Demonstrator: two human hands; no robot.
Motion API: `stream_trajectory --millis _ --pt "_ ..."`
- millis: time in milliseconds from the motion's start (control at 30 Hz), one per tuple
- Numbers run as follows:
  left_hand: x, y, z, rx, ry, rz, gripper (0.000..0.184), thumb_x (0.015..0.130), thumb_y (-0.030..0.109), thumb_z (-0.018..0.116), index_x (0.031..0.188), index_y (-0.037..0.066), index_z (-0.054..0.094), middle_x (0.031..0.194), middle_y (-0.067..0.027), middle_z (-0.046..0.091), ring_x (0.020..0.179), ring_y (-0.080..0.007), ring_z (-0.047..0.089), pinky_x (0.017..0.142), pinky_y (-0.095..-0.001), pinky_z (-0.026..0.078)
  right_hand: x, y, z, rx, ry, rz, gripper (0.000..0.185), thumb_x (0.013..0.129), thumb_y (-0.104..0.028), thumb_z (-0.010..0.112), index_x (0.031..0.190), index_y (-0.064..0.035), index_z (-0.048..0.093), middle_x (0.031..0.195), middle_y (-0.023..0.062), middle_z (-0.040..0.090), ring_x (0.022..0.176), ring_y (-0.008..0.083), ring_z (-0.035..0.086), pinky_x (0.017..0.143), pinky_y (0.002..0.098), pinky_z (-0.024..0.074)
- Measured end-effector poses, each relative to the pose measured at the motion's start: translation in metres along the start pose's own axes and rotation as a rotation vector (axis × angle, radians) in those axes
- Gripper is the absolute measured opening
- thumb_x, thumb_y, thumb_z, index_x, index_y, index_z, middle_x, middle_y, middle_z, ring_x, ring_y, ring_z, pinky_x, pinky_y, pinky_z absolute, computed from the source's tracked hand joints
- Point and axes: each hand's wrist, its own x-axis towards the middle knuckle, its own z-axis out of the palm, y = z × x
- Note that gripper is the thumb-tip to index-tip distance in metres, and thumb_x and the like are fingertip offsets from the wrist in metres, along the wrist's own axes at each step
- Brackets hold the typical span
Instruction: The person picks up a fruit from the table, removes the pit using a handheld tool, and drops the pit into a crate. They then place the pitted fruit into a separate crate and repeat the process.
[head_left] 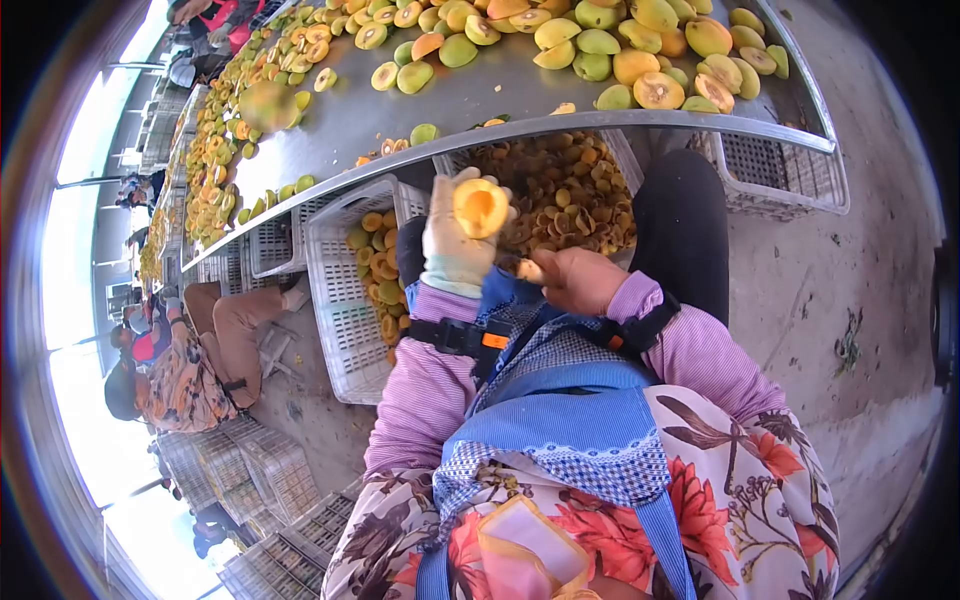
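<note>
Head cam. L hand [452, 235], gloved: closed on 1 fruit half [481, 208], cut face to cam, hollow visible. R hand [588, 282], ungloved: fingers pinched on small pale item [530, 270], blurred, ID n/a. Just far: crate [625, 160] w/ fruit pcs. Left: white crate [340, 330] w/ halves. Technique (judged): grip half lightly, steady; L fingertips clear of R-hand item.
</note>
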Motion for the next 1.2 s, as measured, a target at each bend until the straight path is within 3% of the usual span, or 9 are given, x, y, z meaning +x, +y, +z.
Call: stream_trajectory --millis 33,133,300,367,500,633,767,867,1200 --pt "-0.004 0.013 0.001 0.038 -0.024 0.027 0.043 0.091 0.040 0.050 0.111 0.001 0.053 0.099 -0.0149 0.063 0.089 -0.0328 0.063 0.072 -0.0411 0.056 0.000 0.001 0.005 0.002 0.056 0.033 0.026 0.078 -0.018 0.058 0.096 -0.0025 0.047 0.083 0.0220 0.060 0.083 0.0394 0.059 0.072 0.0464 0.0461" --pt "-0.016 0.066 -0.032 1.657 0.034 0.973 0.036 0.084 0.028 0.058 0.113 0.006 0.057 0.100 -0.0137 0.062 0.095 -0.0305 0.060 0.081 -0.0349 0.050 0.001 0.005 -0.003 0.024 0.272 0.068 0.024 0.080 -0.020 0.057 0.094 -0.0033 0.046 0.083 0.0215 0.060 0.083 0.0400 0.058 0.071 0.0469 0.0457" --pt "-0.011 0.138 -0.050 2.347 0.883 0.248 0.051 0.077 0.035 0.063 0.124 0.017 0.054 0.132 -0.0183 0.042 0.119 -0.0392 0.041 0.099 -0.0463 0.035 0.000 -0.002 -0.009 0.128 0.387 0.100 0.028 0.079 -0.022 0.057 0.094 -0.0014 0.044 0.076 0.0247 0.058 0.076 0.0423 0.058 0.068 0.0488 0.0454" --pt "0.014 0.138 -0.023 2.441 0.789 0.382 0.057 0.076 0.041 0.062 0.127 0.017 0.051 0.136 -0.0202 0.039 0.125 -0.0410 0.034 0.103 -0.0480 0.030 -0.001 -0.009 -0.010 0.137 0.406 0.061 0.028 0.080 -0.021 0.058 0.095 -0.0020 0.043 0.072 0.0236 0.058 0.072 0.0427 0.057 0.064 0.0489 0.0454" --pt "0.103 0.098 0.071 2.088 -0.115 0.742 0.061 0.078 0.042 0.061 0.130 0.017 0.046 0.129 -0.0226 0.045 0.119 -0.0383 0.044 0.099 -0.0462 0.036 0.008 -0.010 -0.014 0.359 0.509 -0.033 0.028 0.080 -0.019 0.061 0.095 -0.0024 0.043 0.068 0.0238 0.056 0.069 0.0440 0.055 0.056 0.0468 0.0430" --pt "0.174 0.032 0.199 2.003 -0.564 1.007 0.067 0.075 0.049 0.063 0.133 0.021 0.043 0.139 -0.0199 0.035 0.131 -0.0381 0.030 0.105 -0.0567 0.020 0.024 -0.003 -0.018 0.577 0.796 -0.160 0.018 0.086 -0.010 0.059 0.091 -0.0048 0.043 0.063 0.0048 0.052 0.050 0.0178 0.054 0.044 0.0335 0.0403" --pt "0.221 -0.011 0.282 2.178 -0.607 1.078 0.076 0.068 0.061 0.062 0.135 0.028 0.042 0.142 -0.0163 0.032 0.134 -0.0388 0.021 0.107 -0.0601 0.010 0.019 -0.015 -0.042 1.170 0.698 0.170 0.013 0.086 -0.007 0.055 0.086 -0.0084 0.043 0.058 0.0008 0.046 0.037 0.0078 0.043 0.034 0.0221 0.0347" --pt "0.218 0.002 0.310 2.275 -0.639 0.575 0.078 0.063 0.065 0.064 0.130 0.028 0.048 0.143 -0.0144 0.032 0.136 -0.0377 0.018 0.107 -0.0580 0.016 0.017 -0.011 -0.048 1.255 0.764 0.217 0.012 0.086 -0.005 0.054 0.087 -0.0078 0.043 0.059 0.0008 0.046 0.038 0.0082 0.043 0.034 0.0230 0.0354" --pt "0.221 0.022 0.193 2.115 -0.586 0.717 0.069 0.062 0.061 0.068 0.120 0.024 0.058 0.137 -0.0130 0.041 0.125 -0.0332 0.039 0.101 -0.0468 0.034 0.012 -0.004 -0.043 1.329 0.733 0.169 0.012 0.090 -0.014 0.053 0.087 -0.0096 0.043 0.060 -0.0010 0.045 0.041 0.0078 0.044 0.037 0.0230 0.0376"
